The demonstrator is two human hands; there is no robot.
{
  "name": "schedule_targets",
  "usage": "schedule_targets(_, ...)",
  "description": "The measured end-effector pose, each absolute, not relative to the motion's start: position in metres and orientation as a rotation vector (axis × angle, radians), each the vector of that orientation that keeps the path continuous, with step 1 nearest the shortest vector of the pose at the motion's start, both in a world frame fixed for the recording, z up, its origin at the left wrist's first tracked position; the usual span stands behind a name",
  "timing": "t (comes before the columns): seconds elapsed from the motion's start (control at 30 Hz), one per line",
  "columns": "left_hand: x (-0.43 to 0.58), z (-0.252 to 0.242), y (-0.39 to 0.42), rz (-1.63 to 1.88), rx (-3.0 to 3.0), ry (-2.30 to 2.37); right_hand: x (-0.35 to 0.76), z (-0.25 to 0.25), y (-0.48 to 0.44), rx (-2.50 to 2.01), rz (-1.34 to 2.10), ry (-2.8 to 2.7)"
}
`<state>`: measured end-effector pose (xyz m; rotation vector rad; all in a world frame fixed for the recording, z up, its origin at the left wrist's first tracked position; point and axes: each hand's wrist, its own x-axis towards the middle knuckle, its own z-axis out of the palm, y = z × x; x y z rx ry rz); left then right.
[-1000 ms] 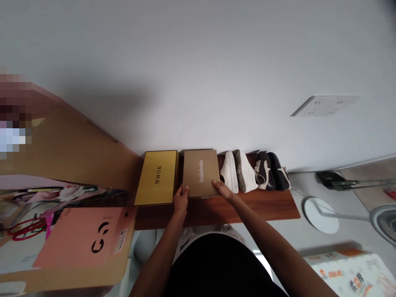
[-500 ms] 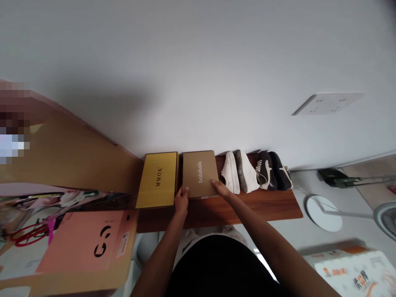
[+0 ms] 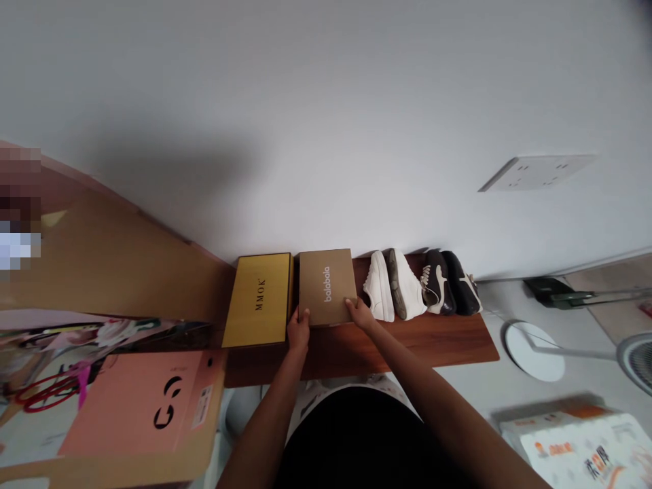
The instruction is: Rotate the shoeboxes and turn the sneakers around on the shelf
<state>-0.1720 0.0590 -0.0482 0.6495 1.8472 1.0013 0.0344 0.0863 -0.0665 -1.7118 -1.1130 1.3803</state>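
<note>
A brown balabala box (image 3: 326, 282) lies on the reddish wooden shelf (image 3: 407, 350), against the wall. My left hand (image 3: 298, 330) grips its near left corner, thumb on the lid. At the near right corner, my right hand (image 3: 360, 314) holds it with the thumb on top. To the left of this box, a narrow gap away, is a yellow MMOK box (image 3: 259, 299). White sneakers (image 3: 379, 285) stand just right of the brown box, and black shoes (image 3: 441, 282) stand beyond them.
At lower left, a pink box (image 3: 132, 407) and red-handled scissors (image 3: 43, 394) lie on cardboard. A wall socket plate (image 3: 542, 171) is at upper right. The floor holds a round white base (image 3: 534, 350) and a white printed package (image 3: 585, 448).
The brown box has shifted very slightly left relative to the sneakers. My right hand has moved a little left with it, and both hands keep their grip.
</note>
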Motion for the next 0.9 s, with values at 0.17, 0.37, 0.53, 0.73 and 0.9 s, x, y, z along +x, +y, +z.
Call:
schedule_targets(0.17, -0.161, -0.026, 0.052, 0.962, 0.835, 2.016, 0.055, -0.055, 0.071, -1.784, 1.229, -1.034)
schedule_targets(0.37, -0.098, -0.002, 0.035, 0.998, 0.983, 1.704, 0.152, -0.043, 0.032, -1.813, 1.076, -0.936)
schedule_targets(0.53, -0.025, -0.011, 0.036, 0.796, 0.947, 1.451, 0.228, -0.045, 0.016, -2.052, 0.971, -0.969)
schedule_targets(0.73, 0.023, -0.048, 0.055, 0.761, 0.936, 1.620, 0.252, -0.054, 0.042, -2.112, 0.982, -1.281)
schedule_targets(0.9, 0.031, -0.070, 0.067, 0.589, 0.884, 1.655, 0.249, -0.056, 0.068, -2.139, 1.025, -1.533)
